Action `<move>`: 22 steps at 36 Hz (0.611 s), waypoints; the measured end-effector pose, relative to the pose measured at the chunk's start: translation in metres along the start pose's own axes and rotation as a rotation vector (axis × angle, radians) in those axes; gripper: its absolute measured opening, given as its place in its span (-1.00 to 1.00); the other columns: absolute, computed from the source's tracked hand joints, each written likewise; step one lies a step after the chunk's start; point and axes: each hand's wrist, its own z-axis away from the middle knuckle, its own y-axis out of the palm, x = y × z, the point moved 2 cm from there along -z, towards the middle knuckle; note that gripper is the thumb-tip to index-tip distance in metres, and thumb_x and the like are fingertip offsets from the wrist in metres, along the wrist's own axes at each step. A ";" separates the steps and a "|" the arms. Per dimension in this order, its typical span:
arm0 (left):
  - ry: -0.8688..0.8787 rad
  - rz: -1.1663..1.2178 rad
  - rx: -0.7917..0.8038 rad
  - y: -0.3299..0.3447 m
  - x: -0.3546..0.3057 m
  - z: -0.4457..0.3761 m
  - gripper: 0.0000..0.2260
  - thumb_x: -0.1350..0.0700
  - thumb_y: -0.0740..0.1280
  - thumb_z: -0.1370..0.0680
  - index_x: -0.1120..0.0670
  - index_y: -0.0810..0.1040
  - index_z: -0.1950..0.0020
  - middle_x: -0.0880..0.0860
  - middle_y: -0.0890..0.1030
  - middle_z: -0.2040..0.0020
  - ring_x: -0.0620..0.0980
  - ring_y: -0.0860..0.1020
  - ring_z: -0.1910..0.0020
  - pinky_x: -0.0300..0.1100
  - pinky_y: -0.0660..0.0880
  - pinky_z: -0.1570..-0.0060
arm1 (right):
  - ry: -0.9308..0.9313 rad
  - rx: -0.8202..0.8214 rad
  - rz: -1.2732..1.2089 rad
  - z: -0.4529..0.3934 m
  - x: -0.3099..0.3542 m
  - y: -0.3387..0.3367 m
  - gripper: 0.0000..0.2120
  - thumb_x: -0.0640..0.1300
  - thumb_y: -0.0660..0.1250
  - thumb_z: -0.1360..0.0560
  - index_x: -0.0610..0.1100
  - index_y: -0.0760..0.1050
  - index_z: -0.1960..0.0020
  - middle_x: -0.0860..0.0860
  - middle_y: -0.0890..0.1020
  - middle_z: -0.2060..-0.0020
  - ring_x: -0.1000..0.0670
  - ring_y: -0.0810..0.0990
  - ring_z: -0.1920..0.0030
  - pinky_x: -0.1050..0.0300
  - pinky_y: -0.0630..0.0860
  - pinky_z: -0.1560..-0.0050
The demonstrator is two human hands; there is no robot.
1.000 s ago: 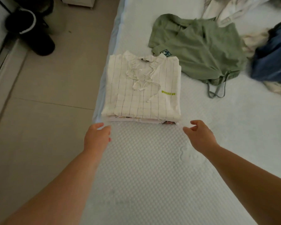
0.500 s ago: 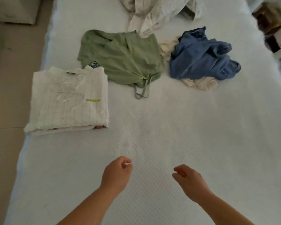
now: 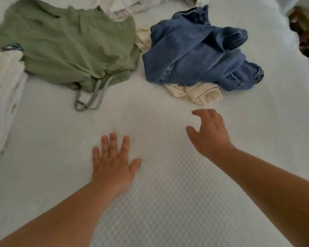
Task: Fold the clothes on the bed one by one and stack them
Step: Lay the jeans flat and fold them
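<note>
A crumpled green garment (image 3: 70, 45) with a drawstring lies at the upper left of the white bed (image 3: 150, 202). Crumpled blue jeans (image 3: 200, 52) lie to its right, on top of a cream garment (image 3: 194, 93). The folded white checked shirt (image 3: 2, 97) tops the stack at the left edge, partly cut off. My left hand (image 3: 112, 163) rests flat on the mattress, fingers spread. My right hand (image 3: 209, 132) hovers with fingers relaxed, a short way below the cream garment, holding nothing.
More white clothing (image 3: 125, 6) lies bunched at the top edge of the bed. Brown furniture or boxes (image 3: 307, 29) stand beyond the bed's right side.
The view has swung right and closer to the unfolded clothes. Both hands left the folded stack; the left opened flat on the mattress, the right reached toward the jeans pile.
</note>
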 end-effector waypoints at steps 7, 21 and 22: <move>-0.005 -0.013 0.056 0.016 0.007 -0.015 -0.41 -0.38 -0.37 -0.37 -0.20 -0.73 -0.12 -0.07 -0.75 -0.15 -0.05 -0.74 -0.13 -0.04 -0.66 -0.12 | -0.162 -0.216 0.303 -0.119 0.016 -0.027 -0.25 -0.13 0.29 -0.44 -0.01 0.01 -0.53 -0.03 -0.02 -0.53 -0.07 -0.13 -0.52 -0.08 -0.11 -0.46; 0.008 0.046 0.138 0.010 0.011 -0.016 -0.37 -0.40 -0.32 -0.38 -0.19 -0.72 -0.14 -0.07 -0.75 -0.16 -0.06 -0.72 -0.16 0.00 -0.63 -0.17 | -0.221 -0.479 0.050 -0.089 0.000 -0.081 -0.73 -0.21 0.31 -0.45 -0.10 0.53 -0.14 -0.14 0.47 -0.13 -0.16 0.41 -0.16 0.14 0.26 0.00; 0.008 0.050 0.167 0.004 0.010 -0.015 -0.35 -0.40 -0.26 -0.41 -0.18 -0.67 -0.20 -0.06 -0.71 -0.21 -0.06 -0.66 -0.22 0.03 -0.57 -0.24 | -0.249 -0.492 0.014 -0.076 -0.002 -0.096 -0.76 -0.22 0.32 -0.45 -0.12 0.53 -0.12 -0.15 0.48 -0.11 -0.15 0.43 -0.13 0.15 0.27 -0.01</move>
